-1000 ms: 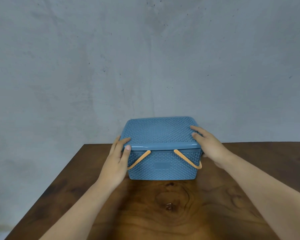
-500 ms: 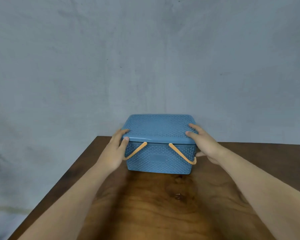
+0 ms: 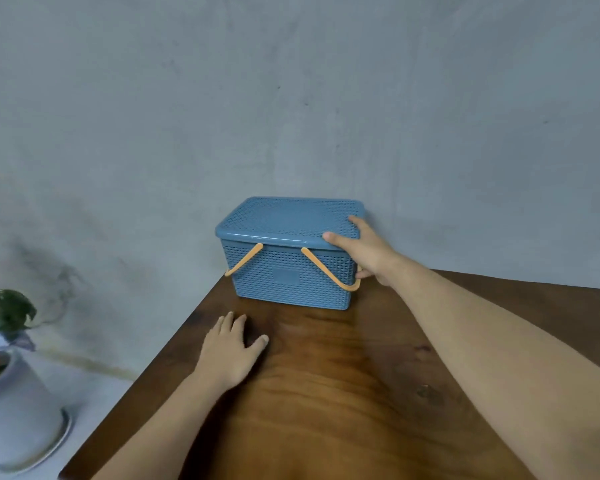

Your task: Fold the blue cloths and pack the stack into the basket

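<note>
Lid (image 3: pixel 288 220) on basket (image 3: pixel 291 282) — right hand (image 3: pixel 371 258) grips its corner.

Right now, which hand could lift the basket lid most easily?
Right. The right hand holds the lid at its right end, with fingers on top. The left hand lies flat on the table, apart from the basket.

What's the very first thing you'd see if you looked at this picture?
The blue basket with its lid on and its orange handles stands out first, at the far corner of the brown wooden table, against the grey wall. Next come the right hand holding the basket's right end and the left hand lying flat on the table in front. A white plant pot peeks in at the bottom left.
</note>
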`<state>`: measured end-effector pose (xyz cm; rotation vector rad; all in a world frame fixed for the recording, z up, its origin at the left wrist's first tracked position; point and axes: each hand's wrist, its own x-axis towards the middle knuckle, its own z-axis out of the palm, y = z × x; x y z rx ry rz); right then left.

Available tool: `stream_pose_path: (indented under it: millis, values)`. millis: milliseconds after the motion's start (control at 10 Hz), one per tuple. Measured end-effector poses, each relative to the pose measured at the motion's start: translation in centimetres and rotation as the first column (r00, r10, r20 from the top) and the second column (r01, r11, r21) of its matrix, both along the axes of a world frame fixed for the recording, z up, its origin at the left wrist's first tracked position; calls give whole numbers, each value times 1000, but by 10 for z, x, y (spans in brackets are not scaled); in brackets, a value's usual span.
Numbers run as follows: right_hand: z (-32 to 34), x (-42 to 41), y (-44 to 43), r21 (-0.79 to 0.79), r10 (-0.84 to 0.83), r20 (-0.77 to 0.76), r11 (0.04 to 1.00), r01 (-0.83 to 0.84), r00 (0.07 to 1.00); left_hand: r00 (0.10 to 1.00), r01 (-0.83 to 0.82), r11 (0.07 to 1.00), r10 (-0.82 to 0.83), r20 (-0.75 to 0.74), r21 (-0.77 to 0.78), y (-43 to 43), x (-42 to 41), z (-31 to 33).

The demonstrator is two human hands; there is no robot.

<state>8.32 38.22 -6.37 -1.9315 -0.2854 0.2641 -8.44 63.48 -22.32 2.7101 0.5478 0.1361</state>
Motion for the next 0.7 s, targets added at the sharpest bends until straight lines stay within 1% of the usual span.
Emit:
stream_pose_path:
  millis: [100, 200, 300, 400, 500, 600, 700]
  values:
    - [-4, 11, 10, 29, -1, -6, 1000, 1, 1000, 1000, -7, 992, 3, 27, 129, -11, -5, -8]
    - [-9, 16, 15, 56, -5, -2, 998, 5, 1000, 999, -9, 987, 3, 41, 160, -10, -4, -9]
    - [-8, 16, 16, 79, -4, 20, 997, 3, 1000, 1000, -15, 981, 11, 24, 194, -14, -4, -7]
    - [-1, 9, 15, 56, 11, 47, 998, -14, 999, 998, -14, 972, 27, -53, 233, -25, -6, 4]
    - [1, 1, 12, -27, 25, 99, 999, -23, 995, 984, 30, 966, 16, -176, 256, -46, -8, 20]
    - [-6, -14, -2, -207, 88, 199, 977, -46, 976, 966, 190, 967, -153, -209, 169, -78, -7, 41]
    - [-6, -30, -37, -310, 121, 317, 951, -18, 941, 954, 289, 954, -281, -107, 75, -110, 7, 72]
